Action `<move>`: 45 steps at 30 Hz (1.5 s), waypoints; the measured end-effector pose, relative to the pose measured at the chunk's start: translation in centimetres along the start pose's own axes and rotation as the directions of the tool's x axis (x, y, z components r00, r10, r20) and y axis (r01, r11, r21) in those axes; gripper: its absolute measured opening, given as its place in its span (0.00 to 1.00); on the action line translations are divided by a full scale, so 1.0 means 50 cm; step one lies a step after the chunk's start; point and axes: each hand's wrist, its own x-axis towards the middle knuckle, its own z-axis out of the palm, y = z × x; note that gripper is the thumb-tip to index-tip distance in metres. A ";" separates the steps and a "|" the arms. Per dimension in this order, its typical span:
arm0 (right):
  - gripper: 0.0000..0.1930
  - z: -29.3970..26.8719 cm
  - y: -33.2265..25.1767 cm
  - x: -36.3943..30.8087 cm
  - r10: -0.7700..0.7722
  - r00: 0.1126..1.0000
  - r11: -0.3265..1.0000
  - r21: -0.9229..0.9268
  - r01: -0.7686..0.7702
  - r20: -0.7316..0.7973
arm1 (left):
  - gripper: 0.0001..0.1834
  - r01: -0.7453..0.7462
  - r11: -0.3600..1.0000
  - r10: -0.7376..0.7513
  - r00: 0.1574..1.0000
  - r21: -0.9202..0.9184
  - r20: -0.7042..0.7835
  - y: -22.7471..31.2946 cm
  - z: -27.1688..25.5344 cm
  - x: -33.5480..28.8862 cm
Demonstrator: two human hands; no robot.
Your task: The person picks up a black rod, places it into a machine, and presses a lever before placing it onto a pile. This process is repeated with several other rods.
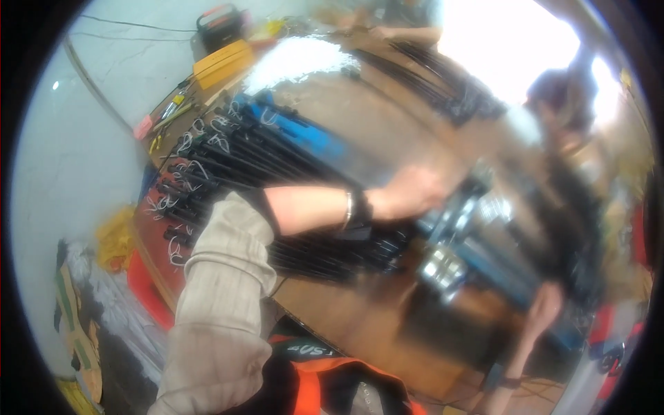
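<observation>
My left arm, in a rolled beige sleeve, reaches across a bundle of thin black rods [277, 155]. My left hand [411, 190] hovers close to a shiny metal fixture [443, 266] on the workbench [353, 318]. Motion smears its fingers, so whether it holds anything does not show. My right hand [546, 304] is low on the right, near a long blue-grey bar [498, 270] that runs back from the fixture. Its fingers are blurred too. White wire loops [197, 131] stick out at the left ends of the rods.
A blue tool or bracket [297, 131] lies over the rods. Behind are a white heap [297, 59], a yellow box [225, 62] and a black case [220, 28]. More black rods [443, 76] lie at the far side. Another person [564, 104] is at the right.
</observation>
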 end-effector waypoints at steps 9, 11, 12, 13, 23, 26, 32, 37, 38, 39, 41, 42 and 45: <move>0.16 -0.037 -0.333 0.029 -0.051 0.999 0.967 0.251 0.046 0.014 | 0.08 0.156 0.983 -0.170 0.973 0.100 0.158 0.028 -0.015 0.018; 0.16 -0.048 -0.344 0.015 0.008 0.998 0.970 0.244 -0.023 0.064 | 0.08 0.139 0.986 -0.155 0.969 0.095 0.193 0.030 -0.009 0.026; 0.17 -0.052 -0.349 0.018 0.039 0.997 0.959 0.277 -0.057 0.071 | 0.08 0.146 0.981 -0.169 0.966 0.127 0.195 0.028 -0.008 0.035; 0.17 -0.055 -0.354 0.023 0.066 0.995 0.946 0.311 -0.087 0.076 | 0.08 0.128 0.986 -0.148 0.968 0.111 0.204 0.029 -0.005 0.043; 0.14 -0.021 -0.418 0.047 0.173 0.966 0.706 0.660 -0.257 0.191 | 0.06 0.124 0.990 -0.132 0.978 0.064 0.161 0.048 -0.011 0.026; 0.13 -0.050 -0.431 0.033 0.147 0.931 0.693 0.637 -0.337 0.333 | 0.05 0.092 0.990 -0.108 0.982 0.109 0.156 0.044 -0.018 0.000; 0.16 0.013 -0.423 0.025 0.303 0.788 0.477 0.630 -0.613 0.537 | 0.03 -0.132 0.987 0.122 0.987 0.094 0.109 0.024 0.018 0.021; 0.22 -0.059 -0.490 -0.008 -0.181 0.942 0.877 0.481 0.023 0.284 | 0.10 -0.391 0.872 0.373 0.920 0.294 0.120 -0.122 -0.060 0.049; 0.23 -0.064 -0.500 -0.028 -0.203 0.948 0.873 0.484 0.060 0.247 | 0.10 -0.363 0.882 0.335 0.931 0.301 0.142 -0.138 -0.066 0.024; 0.24 -0.056 -0.506 -0.037 -0.214 0.956 0.875 0.474 0.097 0.200 | 0.09 -0.347 0.844 0.342 0.935 0.409 0.088 -0.160 -0.070 0.015; 0.23 -0.030 -0.502 -0.052 -0.243 0.955 0.838 0.533 0.117 0.172 | 0.08 -0.284 0.734 0.374 0.927 0.617 -0.018 -0.183 -0.092 -0.012; 0.22 -0.022 -0.500 -0.063 -0.245 0.957 0.823 0.555 0.121 0.155 | 0.08 -0.281 0.735 0.366 0.931 0.617 -0.012 -0.173 -0.099 -0.029; 0.19 -0.021 -0.508 -0.070 -0.209 0.963 0.806 0.588 0.071 0.170 | 0.07 -0.108 0.873 0.065 0.992 0.476 0.107 -0.094 -0.125 -0.139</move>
